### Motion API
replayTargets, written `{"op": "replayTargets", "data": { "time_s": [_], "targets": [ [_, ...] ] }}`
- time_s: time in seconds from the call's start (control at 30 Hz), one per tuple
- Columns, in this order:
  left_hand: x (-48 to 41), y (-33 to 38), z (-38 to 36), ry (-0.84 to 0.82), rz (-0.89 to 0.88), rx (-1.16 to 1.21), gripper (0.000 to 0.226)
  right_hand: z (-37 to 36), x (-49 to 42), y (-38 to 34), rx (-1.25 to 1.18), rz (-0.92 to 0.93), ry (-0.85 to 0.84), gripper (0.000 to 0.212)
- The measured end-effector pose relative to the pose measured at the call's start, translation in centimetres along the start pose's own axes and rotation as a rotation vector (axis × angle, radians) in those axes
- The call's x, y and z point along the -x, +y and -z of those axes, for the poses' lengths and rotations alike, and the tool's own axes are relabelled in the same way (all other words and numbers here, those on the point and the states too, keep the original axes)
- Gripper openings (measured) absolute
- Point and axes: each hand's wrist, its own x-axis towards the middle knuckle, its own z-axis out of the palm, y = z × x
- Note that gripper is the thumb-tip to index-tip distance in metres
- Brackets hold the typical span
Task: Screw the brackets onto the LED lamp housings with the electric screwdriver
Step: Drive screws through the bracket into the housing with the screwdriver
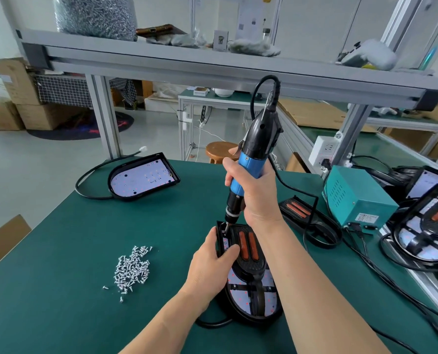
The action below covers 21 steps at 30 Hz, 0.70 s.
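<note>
**Bracket going on, more lamps to do**

Head view. Near the middle of the table [72,251], one LED lamp housing [251,292] with a black bracket [248,247] laid on top. Right hand [253,198] wrapped tight round the blue electric screwdriver [253,159], held upright, tip down at the far left corner of the bracket. Left hand [212,261] gripping the left edge of the housing, fingers curled over it, likely to stop any sliding. No clear sight of a screw under the tip.

Probably somewhere in the middle of the job. Off to the right, a stack of housings [427,236] with brackets on, likely done. Far left, another housing [143,178] with no bracket, lights facing up, likely waiting. Just right of the work, a spare bracket [307,215] lying flat. Plenty of small silver screws [132,268] in a heap, near left. Other corners of this bracket likely in need of screws too.

Table covered in a dark green mat. Teal power box [358,198] at the right, black cords trailing round it. Above, a grey metal shelf [212,70] with a big bag of screws [95,16] at its far left end. Farther off, a pale floor, brown boxes [21,98] on the left, a round wooden stool [220,150] and more green tables.
</note>
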Motion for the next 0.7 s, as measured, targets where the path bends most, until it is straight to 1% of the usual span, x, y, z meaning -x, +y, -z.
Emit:
{"op": "replayTargets", "data": {
  "time_s": [0.17, 0.3, 0.4, 0.53, 0.7],
  "targets": [
    [-0.1, -0.2, 0.1, -0.021, -0.007, 0.015, 0.023, 1.5, -1.5, -2.9, -0.083, 0.040, 0.087, 0.015],
    [-0.1, -0.3, 0.1, -0.035, -0.014, 0.015, 0.027, 4.3, -1.6, -4.7, -0.026, 0.015, 0.137, 0.014],
    [-0.3, -0.4, 0.1, -0.034, -0.015, 0.020, 0.027, 6.9, -0.5, -4.9, 0.070, -0.081, 0.219, 0.022],
    [-0.3, -0.4, 0.1, -0.038, -0.007, 0.037, 0.028, 10.4, 1.2, -4.3, 0.141, -0.311, 0.268, 0.034],
    [-0.1, -0.3, 0.1, -0.023, -0.014, 0.020, 0.028, 13.1, 2.9, -3.2, 0.209, -0.535, 0.263, 0.065]
  ]
}}
